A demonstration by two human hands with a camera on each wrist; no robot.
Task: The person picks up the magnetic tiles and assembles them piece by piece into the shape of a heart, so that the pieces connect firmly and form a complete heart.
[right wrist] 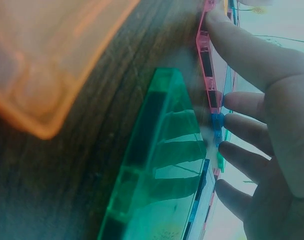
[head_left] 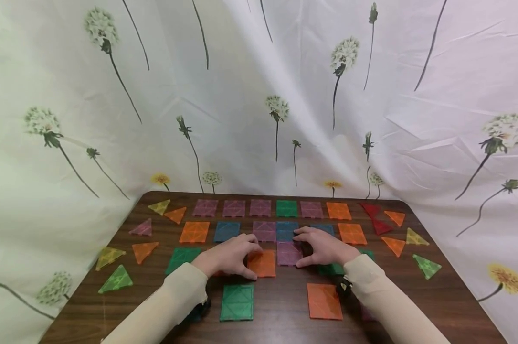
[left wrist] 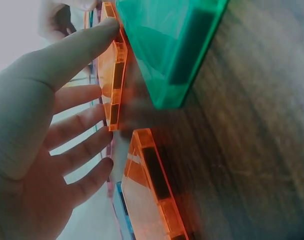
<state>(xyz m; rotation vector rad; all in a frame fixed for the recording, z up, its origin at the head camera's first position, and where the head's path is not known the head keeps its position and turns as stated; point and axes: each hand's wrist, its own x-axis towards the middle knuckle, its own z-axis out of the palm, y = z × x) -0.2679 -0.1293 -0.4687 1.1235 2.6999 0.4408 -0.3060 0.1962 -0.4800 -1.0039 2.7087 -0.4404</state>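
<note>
My left hand curves around an orange square tile, with the thumb at its near edge and the forefinger at its far edge. In the left wrist view the thumb touches this orange tile. On the right, my right hand holds a purple translucent square tile at its right side, thumb at the near corner. Its fingertips reach over a blue square tile behind. A narrow strip of table separates the orange and purple tiles. Another purple square lies beside the blue one.
Nearer lie a green square and an orange square. Green squares sit close to both wrists, partly covered. Rows of squares, including a green one, line the back. Triangles, such as a lime one, lie along both sides.
</note>
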